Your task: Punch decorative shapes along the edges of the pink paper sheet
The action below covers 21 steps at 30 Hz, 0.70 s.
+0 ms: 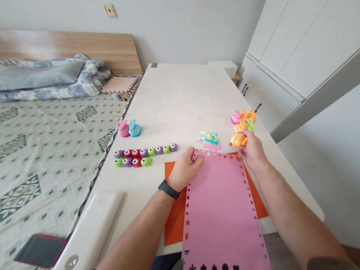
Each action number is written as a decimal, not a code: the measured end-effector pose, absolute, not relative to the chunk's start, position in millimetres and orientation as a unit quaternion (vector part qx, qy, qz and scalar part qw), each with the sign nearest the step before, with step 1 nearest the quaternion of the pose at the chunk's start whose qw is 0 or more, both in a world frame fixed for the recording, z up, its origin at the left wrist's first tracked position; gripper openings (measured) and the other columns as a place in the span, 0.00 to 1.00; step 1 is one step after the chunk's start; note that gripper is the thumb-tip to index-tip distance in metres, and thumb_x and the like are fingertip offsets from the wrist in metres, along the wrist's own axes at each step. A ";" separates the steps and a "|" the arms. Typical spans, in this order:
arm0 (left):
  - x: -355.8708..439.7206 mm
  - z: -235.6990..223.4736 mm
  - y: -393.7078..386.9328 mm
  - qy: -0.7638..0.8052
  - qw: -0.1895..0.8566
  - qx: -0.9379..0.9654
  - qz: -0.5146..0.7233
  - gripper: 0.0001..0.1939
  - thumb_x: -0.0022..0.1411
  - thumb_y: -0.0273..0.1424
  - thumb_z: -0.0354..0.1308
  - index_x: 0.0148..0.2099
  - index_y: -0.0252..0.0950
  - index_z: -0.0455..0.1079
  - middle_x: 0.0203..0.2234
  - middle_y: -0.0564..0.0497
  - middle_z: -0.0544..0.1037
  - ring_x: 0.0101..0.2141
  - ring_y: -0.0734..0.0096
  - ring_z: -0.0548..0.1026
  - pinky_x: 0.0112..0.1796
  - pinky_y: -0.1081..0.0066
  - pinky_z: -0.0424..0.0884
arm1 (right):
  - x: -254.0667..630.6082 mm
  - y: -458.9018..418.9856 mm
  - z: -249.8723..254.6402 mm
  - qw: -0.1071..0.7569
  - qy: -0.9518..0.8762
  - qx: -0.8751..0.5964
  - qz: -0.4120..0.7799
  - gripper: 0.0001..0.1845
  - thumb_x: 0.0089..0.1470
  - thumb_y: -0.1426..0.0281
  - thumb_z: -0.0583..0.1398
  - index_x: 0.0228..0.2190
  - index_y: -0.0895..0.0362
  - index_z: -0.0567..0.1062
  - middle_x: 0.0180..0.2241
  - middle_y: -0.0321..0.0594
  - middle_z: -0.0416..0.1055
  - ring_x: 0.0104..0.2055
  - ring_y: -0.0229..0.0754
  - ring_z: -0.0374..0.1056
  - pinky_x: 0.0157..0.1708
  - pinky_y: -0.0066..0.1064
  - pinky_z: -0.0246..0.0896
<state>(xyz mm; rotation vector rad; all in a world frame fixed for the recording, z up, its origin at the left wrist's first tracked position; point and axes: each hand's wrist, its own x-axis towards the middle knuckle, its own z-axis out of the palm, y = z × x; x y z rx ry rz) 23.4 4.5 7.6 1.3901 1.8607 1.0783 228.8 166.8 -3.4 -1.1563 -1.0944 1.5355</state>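
My left hand [186, 165] grips the top left corner of a pink sheet of paper [216, 204], thumb on top. Shaped holes such as hearts, stars and flowers run along the sheet's edges, and its lower end overhangs the table's front. In my right hand [253, 151] is an orange craft punch [238, 140], held just beyond the sheet's top right corner. Under the pink sheet lies an orange sheet [174, 224]. A small heap of blue, yellow and pink paper cutouts [210, 140] sits beyond the sheet's top edge.
Several more punches [242, 119] stand behind my right hand. At the left are a pink and a blue punch [134, 128] and two rows of small punches [144, 152]. A long white device [93, 228] lies along the table's left edge, near a dark tablet [42, 250] on the bed.
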 end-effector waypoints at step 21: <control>25.4 4.9 4.6 0.701 0.275 0.532 0.388 0.13 0.66 0.34 0.53 0.31 0.38 0.55 0.21 0.59 0.60 0.24 0.76 0.59 0.27 0.69 0.51 | 245.0 159.1 18.4 0.364 -0.372 -0.376 0.766 0.17 0.52 0.58 0.57 0.34 0.58 0.76 0.25 0.45 0.77 0.17 0.41 0.64 0.09 0.28 0.41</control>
